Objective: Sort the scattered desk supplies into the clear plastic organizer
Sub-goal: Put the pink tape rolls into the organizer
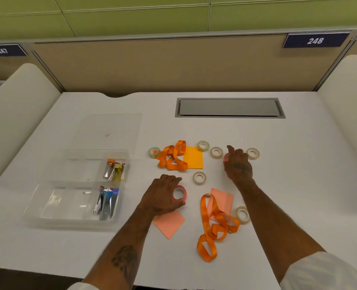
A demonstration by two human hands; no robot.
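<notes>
Beside the organizer [73,185], left hand [163,195] grips pink tape [179,193].

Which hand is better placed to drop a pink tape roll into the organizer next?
Left. The left hand already cups a pink tape roll and sits nearest the clear organizer; the right hand is farther away.

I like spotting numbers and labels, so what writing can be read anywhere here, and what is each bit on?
"248" on the dark plate on the divider, upper right.
"247" on the dark plate on the divider, upper left; blurred, so less sure.
The blue item in the clear organizer may bear print; too small to read.
</notes>
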